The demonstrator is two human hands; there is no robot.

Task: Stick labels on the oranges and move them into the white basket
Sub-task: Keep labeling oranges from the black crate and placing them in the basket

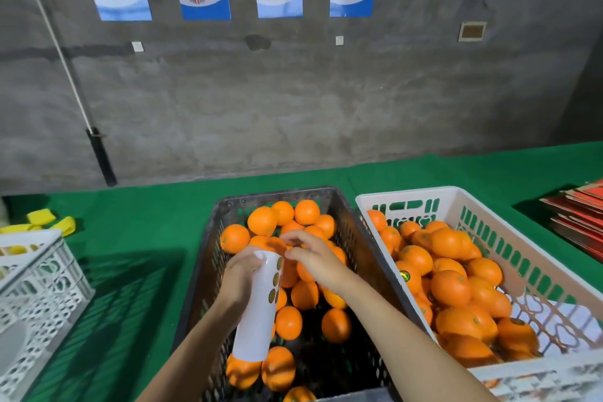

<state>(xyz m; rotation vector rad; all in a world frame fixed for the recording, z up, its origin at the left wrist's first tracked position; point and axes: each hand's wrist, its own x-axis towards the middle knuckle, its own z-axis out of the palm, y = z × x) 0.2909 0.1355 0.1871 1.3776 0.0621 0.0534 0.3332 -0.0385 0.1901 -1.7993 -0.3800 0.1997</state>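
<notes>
One label strip (pixel 256 307), four stickers visible, gripped by left hand (pixel 241 274); right hand (pixel 313 254) pinching at strip top; two orange-filled baskets: black (pixel 208 258), white (pixel 522 258)

Dim, even indoor light, soft shadows, wide-angle bending at edges, slight overall blur.

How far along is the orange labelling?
Done: the white plastic basket already holds many oranges, one with a visible sticker. In hand: the left hand grips a white sticker sheet while the right hand pinches at its top. Left: the dark plastic crate still holds plenty.
</notes>
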